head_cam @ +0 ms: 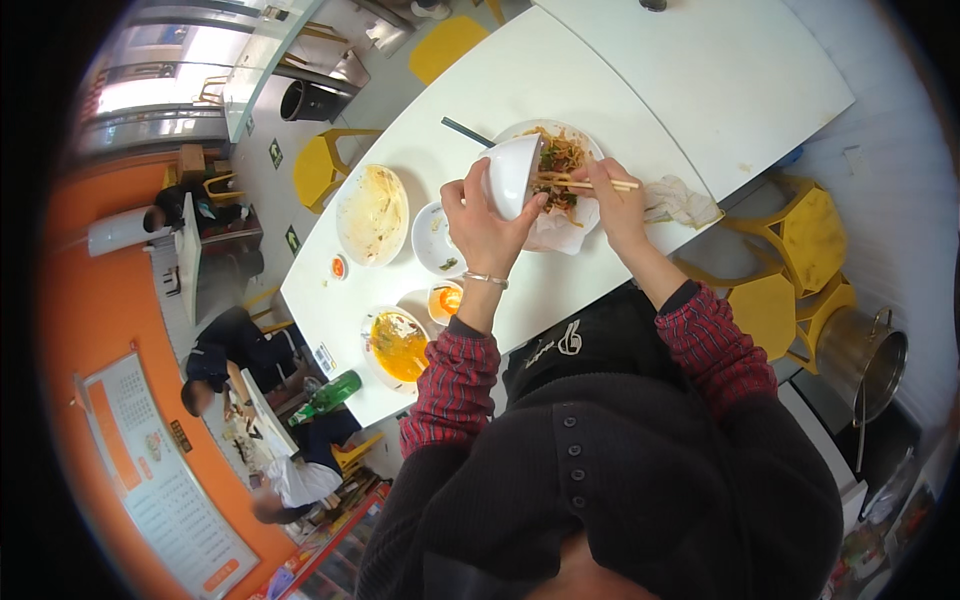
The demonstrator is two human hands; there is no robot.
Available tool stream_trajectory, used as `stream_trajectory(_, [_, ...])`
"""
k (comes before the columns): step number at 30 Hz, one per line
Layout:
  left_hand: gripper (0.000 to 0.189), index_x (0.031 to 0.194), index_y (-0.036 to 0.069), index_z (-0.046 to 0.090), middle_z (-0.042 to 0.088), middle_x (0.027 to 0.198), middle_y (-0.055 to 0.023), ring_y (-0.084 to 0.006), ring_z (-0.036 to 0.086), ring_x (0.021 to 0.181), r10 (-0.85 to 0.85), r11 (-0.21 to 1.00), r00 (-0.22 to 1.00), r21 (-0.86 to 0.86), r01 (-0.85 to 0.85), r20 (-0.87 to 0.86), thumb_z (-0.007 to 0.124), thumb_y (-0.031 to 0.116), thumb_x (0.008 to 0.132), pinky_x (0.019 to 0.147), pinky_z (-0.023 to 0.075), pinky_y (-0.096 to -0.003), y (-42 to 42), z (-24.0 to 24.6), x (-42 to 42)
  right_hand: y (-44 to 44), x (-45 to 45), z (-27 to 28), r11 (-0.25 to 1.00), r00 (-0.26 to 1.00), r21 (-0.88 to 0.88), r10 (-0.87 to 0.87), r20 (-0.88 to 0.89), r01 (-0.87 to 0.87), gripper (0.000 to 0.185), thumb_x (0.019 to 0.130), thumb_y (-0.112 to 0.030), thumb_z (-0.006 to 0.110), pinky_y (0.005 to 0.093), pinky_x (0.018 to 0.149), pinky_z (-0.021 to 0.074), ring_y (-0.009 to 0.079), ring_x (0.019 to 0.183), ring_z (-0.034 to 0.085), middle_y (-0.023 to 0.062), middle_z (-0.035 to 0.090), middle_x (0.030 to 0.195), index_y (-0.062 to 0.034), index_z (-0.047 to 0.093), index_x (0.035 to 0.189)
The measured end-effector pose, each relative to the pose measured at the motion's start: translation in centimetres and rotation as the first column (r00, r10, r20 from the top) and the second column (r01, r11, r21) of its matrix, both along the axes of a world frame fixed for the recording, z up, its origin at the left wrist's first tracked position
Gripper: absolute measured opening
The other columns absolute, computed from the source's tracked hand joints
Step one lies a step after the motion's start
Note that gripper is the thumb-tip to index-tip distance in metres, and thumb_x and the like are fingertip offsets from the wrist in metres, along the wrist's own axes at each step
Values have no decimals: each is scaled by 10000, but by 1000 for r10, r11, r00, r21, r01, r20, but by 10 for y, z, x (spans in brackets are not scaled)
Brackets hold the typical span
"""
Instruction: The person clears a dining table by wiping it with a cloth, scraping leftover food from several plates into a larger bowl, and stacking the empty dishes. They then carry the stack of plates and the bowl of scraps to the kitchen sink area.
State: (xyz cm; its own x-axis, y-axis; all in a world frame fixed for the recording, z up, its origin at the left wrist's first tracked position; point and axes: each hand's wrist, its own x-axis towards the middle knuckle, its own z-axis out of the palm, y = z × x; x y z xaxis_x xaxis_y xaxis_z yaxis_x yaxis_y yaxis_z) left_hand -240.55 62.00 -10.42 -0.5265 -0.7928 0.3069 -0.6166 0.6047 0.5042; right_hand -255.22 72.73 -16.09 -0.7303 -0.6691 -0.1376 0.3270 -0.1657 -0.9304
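My left hand (486, 217) grips a white bowl (512, 176), tipped on its side with its mouth toward the right. Under and beyond it lies a plate (592, 139) heaped with leftover noodles and greens (562, 154), with a crumpled paper napkin (559, 231) at its near side. In my right hand (616, 199) is a pair of wooden chopsticks (619, 184), their tips at the bowl's mouth. A dark chopstick-like stick (466, 131) juts out left from behind the bowl. The bowl's inside is mostly hidden from me.
On the white table (495, 82) stand a greasy oval plate (373, 215), a small white dish (433, 240), a sauce cup (338, 267), a cup with orange residue (448, 298), a plate of orange broth (397, 345) and a green bottle (328, 396). A cloth (681, 201) lies right. Yellow stools (810, 232) surround it.
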Motion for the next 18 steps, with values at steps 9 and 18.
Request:
stream_trajectory(9, [746, 1215, 97, 580, 514, 984, -121, -284, 570, 865, 66, 997, 984, 38, -61, -163, 889, 379, 596, 730, 513, -390, 8, -18, 15, 14, 11, 11, 997, 972, 55, 63, -226, -52, 241, 978, -143, 557, 235, 561, 488, 113, 668, 631, 56, 628, 781, 25, 651, 831])
stream_trajectory(18, [307, 1118, 21, 618, 646, 930, -99, -182, 654, 877, 852, 398, 451, 889, -229, -265, 532, 104, 835, 545, 522, -350, -44, -67, 138, 31, -23, 26, 986, 969, 133, -61, -237, 95, 310, 1004, -189, 507, 241, 558, 478, 152, 714, 645, 104, 657, 811, 53, 639, 860])
